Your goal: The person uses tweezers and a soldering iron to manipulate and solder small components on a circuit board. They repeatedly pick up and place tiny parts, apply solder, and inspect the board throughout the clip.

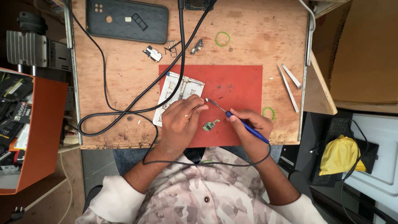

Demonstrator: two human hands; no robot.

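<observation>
1. Camo-print sleeves fill the bottom of the frame, both forearms reaching up over the wooden worktop point(257, 37).
2. Right hand point(251, 126) is closed around a blue screwdriver point(244, 124), tip pointing up-left toward the other hand's fingertips.
3. Left hand point(180, 120) pinches something tiny, too small to tell what, over the red mat point(240, 83) at frame centre.
4. Small green circuit board point(210, 124) lies on the mat between the hands; white phone frame point(176, 89) sits just above the left hand.

On the red mat point(244, 83) the right hand point(251, 124) grips a blue screwdriver point(244, 124) — its tip meets a small part pinched by the left hand point(180, 120) — beside a small green circuit board point(210, 125).
</observation>
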